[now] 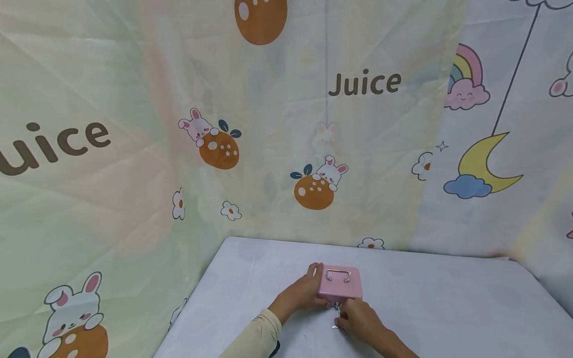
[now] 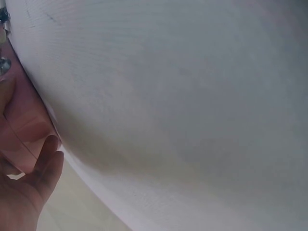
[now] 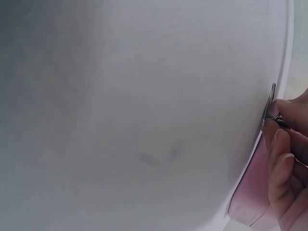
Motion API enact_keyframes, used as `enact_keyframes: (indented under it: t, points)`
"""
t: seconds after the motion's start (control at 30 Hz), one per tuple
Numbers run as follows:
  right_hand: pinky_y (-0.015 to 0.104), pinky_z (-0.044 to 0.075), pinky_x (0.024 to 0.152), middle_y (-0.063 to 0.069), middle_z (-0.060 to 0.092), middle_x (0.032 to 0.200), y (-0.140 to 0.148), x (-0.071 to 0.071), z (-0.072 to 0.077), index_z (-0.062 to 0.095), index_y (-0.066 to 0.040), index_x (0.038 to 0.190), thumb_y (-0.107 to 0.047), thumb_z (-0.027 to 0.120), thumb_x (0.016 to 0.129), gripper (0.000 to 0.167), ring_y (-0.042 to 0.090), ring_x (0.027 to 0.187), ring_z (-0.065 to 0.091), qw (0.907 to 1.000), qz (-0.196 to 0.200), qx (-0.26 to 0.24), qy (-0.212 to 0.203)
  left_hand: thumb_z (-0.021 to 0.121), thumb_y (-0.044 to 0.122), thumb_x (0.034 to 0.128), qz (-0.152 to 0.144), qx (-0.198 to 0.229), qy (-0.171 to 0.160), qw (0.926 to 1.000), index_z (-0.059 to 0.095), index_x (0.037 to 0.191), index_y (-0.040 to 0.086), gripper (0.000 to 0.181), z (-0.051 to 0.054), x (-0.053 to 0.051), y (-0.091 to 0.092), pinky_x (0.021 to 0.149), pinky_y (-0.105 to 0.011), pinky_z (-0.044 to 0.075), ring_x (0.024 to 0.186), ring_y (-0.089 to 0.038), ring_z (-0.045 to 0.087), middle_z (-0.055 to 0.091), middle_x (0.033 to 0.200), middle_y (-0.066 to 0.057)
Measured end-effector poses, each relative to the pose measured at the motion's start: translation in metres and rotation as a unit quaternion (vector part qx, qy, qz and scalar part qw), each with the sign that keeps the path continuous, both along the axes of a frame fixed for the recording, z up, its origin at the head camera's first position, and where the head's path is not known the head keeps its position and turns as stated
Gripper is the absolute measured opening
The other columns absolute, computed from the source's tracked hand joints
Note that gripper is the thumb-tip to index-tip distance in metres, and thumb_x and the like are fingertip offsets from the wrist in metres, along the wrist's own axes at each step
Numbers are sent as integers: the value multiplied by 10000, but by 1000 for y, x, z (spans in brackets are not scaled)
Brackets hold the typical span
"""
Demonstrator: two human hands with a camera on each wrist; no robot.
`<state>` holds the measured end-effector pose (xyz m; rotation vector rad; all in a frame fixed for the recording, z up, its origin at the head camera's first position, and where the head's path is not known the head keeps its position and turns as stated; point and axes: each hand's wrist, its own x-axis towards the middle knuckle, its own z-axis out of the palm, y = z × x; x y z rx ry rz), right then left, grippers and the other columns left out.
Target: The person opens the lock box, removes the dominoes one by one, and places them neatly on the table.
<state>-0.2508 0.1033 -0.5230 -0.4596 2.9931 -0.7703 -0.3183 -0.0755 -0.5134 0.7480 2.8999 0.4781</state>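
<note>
A small pink cash box with a silver handle on its lid sits on the white table, lid down. My left hand grips its left side, the fingers toward the back and the thumb near the front. At the front face, by the lock, my right hand pinches a small silver key; a second key hangs beside the fingertips in the right wrist view. The fingers cover most of the pinched key. In the left wrist view, a round metal lock shows on the box front.
The white tabletop stretches around the box on both sides. Behind it and to the left hang printed cloth walls with rabbits, fruit and lettering. Something dark shows beside the left sleeve.
</note>
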Motion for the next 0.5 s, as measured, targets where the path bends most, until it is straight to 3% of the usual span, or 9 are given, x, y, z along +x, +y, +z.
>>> enact_keyframes:
  t: [0.5]
  points:
    - [219,356,510,-99,550,568,1,-1,0,746,-102,712,-142,821,813,132,59,542,431,9996,200,2,203,832,402,811,35,-10,-118,9999,161,1597,75,1084,-2,-2,1,1025,-333,512,1257,-260,603,248,1625,-150]
